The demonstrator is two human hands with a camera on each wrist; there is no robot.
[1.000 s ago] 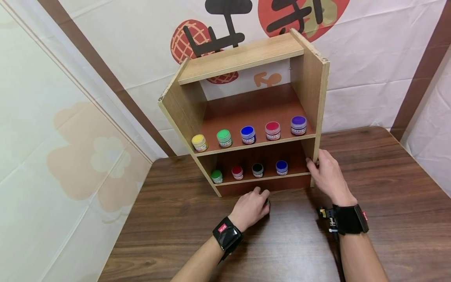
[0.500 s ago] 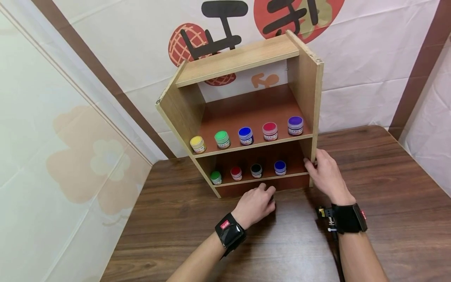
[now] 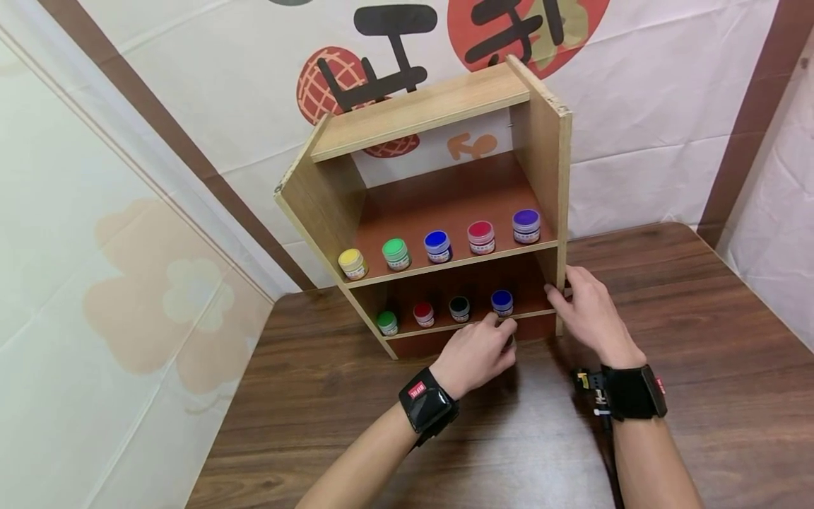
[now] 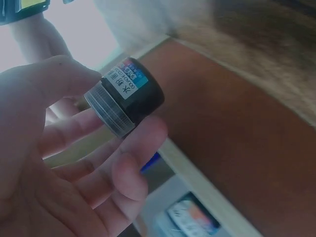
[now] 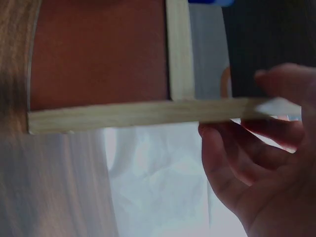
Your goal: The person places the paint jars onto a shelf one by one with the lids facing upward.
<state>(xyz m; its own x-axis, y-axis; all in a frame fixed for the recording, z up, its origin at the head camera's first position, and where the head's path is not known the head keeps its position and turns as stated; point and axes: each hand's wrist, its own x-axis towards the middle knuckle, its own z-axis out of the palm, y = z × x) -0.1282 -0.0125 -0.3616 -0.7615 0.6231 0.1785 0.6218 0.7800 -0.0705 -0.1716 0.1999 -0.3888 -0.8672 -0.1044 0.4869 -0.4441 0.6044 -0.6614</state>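
Note:
My left hand [image 3: 473, 358] pinches a small dark gouache paint jar [image 4: 136, 91] with a clear lid between thumb and fingers. In the left wrist view the jar lies tilted, its printed label showing; in the head view the fingers mostly hide it. That hand is at the front of the wooden shelf unit's [image 3: 420, 121] lower board, just below a blue paint jar [image 3: 502, 302]. My right hand [image 3: 591, 311] grips the unit's right side panel [image 5: 123, 116], thumb inside and fingers outside. Black [image 3: 459, 308], red [image 3: 423, 314] and green [image 3: 387, 323] jars stand farther left.
On the upper shelf stand yellow [image 3: 352, 264], light green [image 3: 396, 253], blue [image 3: 437, 245], red [image 3: 481, 237] and purple [image 3: 526, 225] jars in a row. The unit rests on a dark wooden table [image 3: 305, 431] before a printed cloth wall [image 3: 629, 170].
My left hand has moved right along the front of the lower shelf with the dark jar, up to below the blue jar. The right hand keeps its grip on the side panel.

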